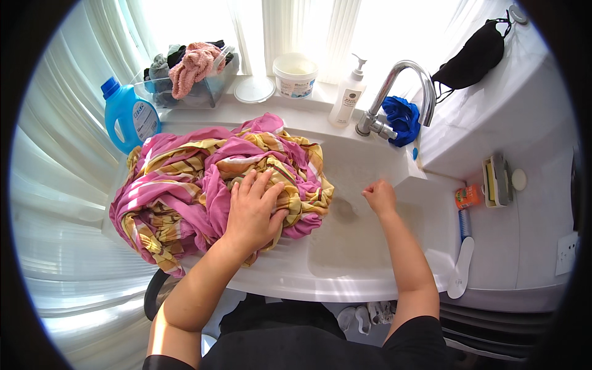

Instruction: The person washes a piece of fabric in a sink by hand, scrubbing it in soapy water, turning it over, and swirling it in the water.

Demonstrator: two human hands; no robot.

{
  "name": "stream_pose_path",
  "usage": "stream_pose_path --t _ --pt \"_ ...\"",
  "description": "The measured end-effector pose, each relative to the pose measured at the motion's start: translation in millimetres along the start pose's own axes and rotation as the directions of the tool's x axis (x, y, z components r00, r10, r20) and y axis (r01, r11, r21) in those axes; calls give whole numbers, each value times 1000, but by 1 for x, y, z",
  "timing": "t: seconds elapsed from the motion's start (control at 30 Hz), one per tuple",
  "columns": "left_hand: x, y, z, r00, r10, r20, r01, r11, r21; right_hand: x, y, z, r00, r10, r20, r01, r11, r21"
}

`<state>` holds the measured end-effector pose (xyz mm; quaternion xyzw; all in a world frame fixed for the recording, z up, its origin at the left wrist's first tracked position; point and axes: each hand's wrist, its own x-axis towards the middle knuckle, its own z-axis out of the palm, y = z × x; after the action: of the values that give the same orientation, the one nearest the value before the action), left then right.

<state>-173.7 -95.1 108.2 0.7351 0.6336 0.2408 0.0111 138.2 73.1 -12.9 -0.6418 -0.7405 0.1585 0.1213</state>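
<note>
A big crumpled heap of pink and yellow patterned cloth lies over the left side of the white sink, on its ribbed washboard part. My left hand rests flat on top of the heap, fingers spread and gripping nothing. Over the basin on the right hangs my right hand, its fingers curled into a loose fist with nothing showing in them. Below it, cloudy water stands in the basin, with a darker round patch near the cloth.
A chrome faucet arches over the back right, beside a blue bundle. Along the back ledge stand a pump bottle, a white tub, a clothes-filled clear bin and a blue jug. A white brush lies at the right edge.
</note>
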Motion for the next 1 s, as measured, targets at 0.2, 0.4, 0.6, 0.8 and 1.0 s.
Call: stream_pose_path --t 0.2,0.4,0.6,0.8,1.0 --pt "8 19 5 997 75 -3 -75 997 -23 -44 57 46 980 68 188 29 883 -469" --pt "3 18 13 999 54 7 -54 998 -12 -45 -54 -62 985 -174 1 174 984 46" --pt "-1 16 4 993 118 -12 -118 993 -21 -11 -90 -79 980 -196 -33 199 975 96" --pt "-15 19 6 993 115 -6 -115 993 20 43 -146 -43 948 -306 -87 313 844 435" --pt "-14 16 9 995 94 -35 -94 996 -5 77 -202 -20 972 -149 180 71 922 380"
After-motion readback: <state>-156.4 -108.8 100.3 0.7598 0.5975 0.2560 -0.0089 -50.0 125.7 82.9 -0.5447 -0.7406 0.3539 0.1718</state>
